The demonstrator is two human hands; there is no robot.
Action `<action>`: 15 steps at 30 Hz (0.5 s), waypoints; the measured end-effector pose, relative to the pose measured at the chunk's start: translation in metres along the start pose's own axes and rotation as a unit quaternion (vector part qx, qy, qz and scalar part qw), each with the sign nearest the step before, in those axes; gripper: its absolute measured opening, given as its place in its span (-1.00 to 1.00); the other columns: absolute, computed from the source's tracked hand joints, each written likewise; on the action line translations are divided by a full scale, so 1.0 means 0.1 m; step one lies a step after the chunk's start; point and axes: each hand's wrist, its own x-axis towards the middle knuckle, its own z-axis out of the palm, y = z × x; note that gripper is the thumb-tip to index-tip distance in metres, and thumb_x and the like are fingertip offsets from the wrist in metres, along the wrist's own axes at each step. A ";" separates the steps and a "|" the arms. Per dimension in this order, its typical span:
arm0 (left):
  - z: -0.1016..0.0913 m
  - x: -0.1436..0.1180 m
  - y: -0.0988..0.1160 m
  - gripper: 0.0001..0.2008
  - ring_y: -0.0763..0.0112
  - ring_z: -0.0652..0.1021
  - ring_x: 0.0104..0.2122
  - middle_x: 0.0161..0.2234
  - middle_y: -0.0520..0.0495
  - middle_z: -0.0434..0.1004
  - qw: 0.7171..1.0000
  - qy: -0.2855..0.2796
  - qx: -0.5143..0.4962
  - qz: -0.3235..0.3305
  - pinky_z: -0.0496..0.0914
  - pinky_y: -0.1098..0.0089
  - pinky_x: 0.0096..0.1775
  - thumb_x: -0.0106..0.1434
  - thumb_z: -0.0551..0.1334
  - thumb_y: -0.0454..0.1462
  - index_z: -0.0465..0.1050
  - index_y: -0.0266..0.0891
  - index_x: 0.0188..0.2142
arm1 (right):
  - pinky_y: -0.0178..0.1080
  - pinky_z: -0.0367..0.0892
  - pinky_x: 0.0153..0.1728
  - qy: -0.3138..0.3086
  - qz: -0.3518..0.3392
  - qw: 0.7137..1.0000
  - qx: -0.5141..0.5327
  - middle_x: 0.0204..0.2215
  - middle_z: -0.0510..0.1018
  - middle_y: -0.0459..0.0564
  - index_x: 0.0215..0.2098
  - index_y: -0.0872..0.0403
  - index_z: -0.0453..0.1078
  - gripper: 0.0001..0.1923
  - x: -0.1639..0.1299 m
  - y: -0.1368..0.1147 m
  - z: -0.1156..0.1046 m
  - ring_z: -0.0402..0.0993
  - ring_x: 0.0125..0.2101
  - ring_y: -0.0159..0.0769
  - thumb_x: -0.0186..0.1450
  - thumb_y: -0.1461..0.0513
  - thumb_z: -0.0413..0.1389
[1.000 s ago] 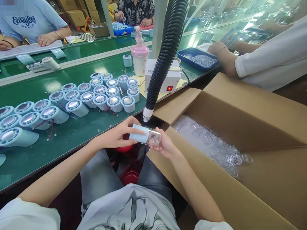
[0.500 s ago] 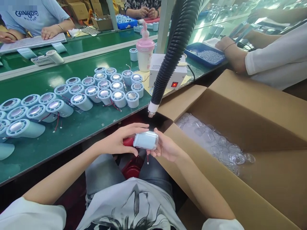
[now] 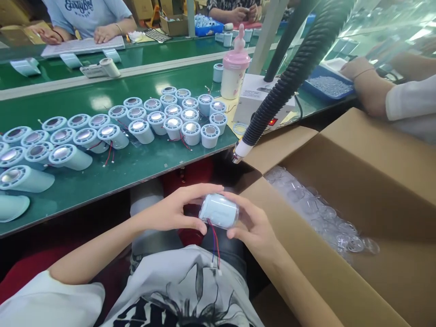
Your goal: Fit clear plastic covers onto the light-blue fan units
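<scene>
- Above the lap, the left hand [image 3: 172, 213] and right hand [image 3: 254, 227] pinch the pale blue housing [image 3: 219, 211], fingers [image 3: 190, 190] curled round it.
- It looks light, rigid and smooth; best held by the barrel, clear of the thin wires [image 3: 214, 240].

Short-sleeved white T-shirt w/ a black brush-stroke graphic print [image 3: 185, 297] across the chest; sleeve hems end above the elbows, forearms bare. Grey-blue denim jeans [image 3: 223, 250] on the lap. Both hands, left hand [image 3: 175, 211] & right hand [image 3: 254, 227], bare: no gloves, rings, watch or bands visible.
</scene>
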 end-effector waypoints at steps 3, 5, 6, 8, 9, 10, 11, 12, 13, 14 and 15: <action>-0.02 -0.04 0.00 -0.29 0.14 0.27 0.21 0.27 -0.07 0.14 1.000 0.002 -0.001 0.004 0.35 0.23 0.11 0.08 0.37 -0.34 0.21 0.08 0.19 | -0.12 0.44 -0.09 0.013 0.093 0.985 0.142 -0.07 0.52 -0.04 0.06 -0.17 0.35 -0.52 0.01 -0.03 0.04 0.48 -0.11 -0.20 0.16 0.08 0.24; -0.02 -0.06 0.01 -0.30 0.15 0.36 0.15 0.23 -0.10 0.22 0.998 -0.001 -0.044 -0.037 0.37 0.20 0.09 0.10 0.36 -0.33 0.20 0.02 0.21 | -0.15 0.46 -0.14 0.012 0.114 0.982 0.148 -0.14 0.54 -0.07 -0.01 -0.19 0.41 -0.54 0.03 -0.06 0.05 0.50 -0.17 -0.24 0.12 0.14 0.29; -0.01 -0.06 0.01 -0.29 0.16 0.40 0.12 0.21 -0.11 0.26 0.996 -0.002 -0.067 -0.055 0.37 0.19 0.08 0.09 0.36 -0.32 0.19 -0.01 0.21 | -0.17 0.47 -0.18 0.014 0.120 0.984 0.130 -0.16 0.55 -0.09 -0.03 -0.18 0.43 -0.53 0.04 -0.07 0.05 0.50 -0.21 -0.25 0.09 0.19 0.31; 0.02 -0.06 -0.01 -0.27 0.18 0.46 0.05 0.16 -0.11 0.33 0.991 -0.006 -0.104 -0.082 0.40 0.20 0.05 0.07 0.38 -0.31 0.20 -0.04 0.21 | -0.18 0.49 -0.27 0.019 0.133 0.987 0.089 -0.19 0.55 -0.08 -0.06 -0.15 0.46 -0.53 0.06 -0.08 0.06 0.50 -0.29 -0.26 0.05 0.25 0.32; 0.04 -0.06 -0.03 -0.27 0.19 0.48 0.02 0.14 -0.10 0.36 0.989 -0.009 -0.118 -0.091 0.41 0.22 0.03 0.06 0.39 -0.32 0.20 -0.04 0.21 | -0.18 0.49 -0.29 0.021 0.139 0.987 0.075 -0.19 0.55 -0.07 -0.06 -0.12 0.47 -0.54 0.06 -0.08 0.08 0.50 -0.33 -0.27 0.05 0.25 0.32; 0.06 -0.05 -0.05 -0.26 0.21 0.48 0.01 0.12 -0.09 0.38 0.987 -0.010 -0.130 -0.098 0.41 0.24 0.02 0.05 0.39 -0.32 0.21 -0.03 0.21 | -0.18 0.48 -0.30 0.020 0.146 0.987 0.068 -0.20 0.55 -0.07 -0.05 -0.10 0.46 -0.54 0.06 -0.06 0.10 0.50 -0.35 -0.27 0.06 0.24 0.31; 0.07 -0.05 -0.09 -0.27 0.22 0.49 0.00 0.10 -0.08 0.41 0.984 -0.007 -0.144 -0.105 0.41 0.27 0.00 0.05 0.38 -0.31 0.21 -0.04 0.20 | -0.18 0.47 -0.30 0.015 0.152 0.986 0.068 -0.20 0.56 -0.06 -0.02 -0.08 0.44 -0.53 0.06 -0.04 0.12 0.50 -0.35 -0.27 0.08 0.20 0.29; 0.06 -0.05 -0.12 -0.31 0.24 0.51 -0.04 0.06 -0.08 0.44 0.981 -0.003 -0.155 -0.118 0.43 0.30 -0.05 0.08 0.37 -0.29 0.22 -0.04 0.20 | -0.18 0.47 -0.29 0.004 0.157 0.985 0.070 -0.19 0.56 -0.06 0.03 -0.07 0.40 -0.51 0.07 -0.01 0.13 0.51 -0.33 -0.26 0.12 0.17 0.27; 0.03 -0.05 -0.16 -0.36 0.26 0.53 -0.10 0.01 -0.08 0.48 0.978 0.000 -0.160 -0.136 0.46 0.35 -0.14 0.10 0.34 -0.24 0.25 -0.05 0.18 | -0.18 0.46 -0.26 -0.016 0.159 0.985 0.063 -0.19 0.57 -0.05 0.07 -0.06 0.37 -0.51 0.09 0.02 0.11 0.52 -0.30 -0.24 0.16 0.13 0.22; -0.04 -0.04 -0.20 -0.42 0.27 0.55 -0.18 -0.05 -0.09 0.52 0.976 0.010 -0.155 -0.154 0.47 0.39 -0.25 0.12 0.32 -0.18 0.29 -0.06 0.15 | -0.17 0.44 -0.23 -0.037 0.157 0.986 0.040 -0.19 0.58 -0.04 0.10 -0.05 0.35 -0.52 0.12 0.07 0.04 0.52 -0.27 -0.23 0.21 0.10 0.17; -0.14 -0.03 -0.23 -0.46 0.29 0.56 -0.28 -0.12 -0.09 0.54 0.974 0.016 -0.140 -0.176 0.45 0.43 -0.38 0.13 0.28 -0.11 0.32 -0.07 0.11 | -0.17 0.43 -0.20 -0.037 0.155 0.987 -0.002 -0.20 0.59 -0.04 0.08 -0.04 0.37 -0.56 0.16 0.12 -0.08 0.52 -0.25 -0.22 0.25 0.08 0.12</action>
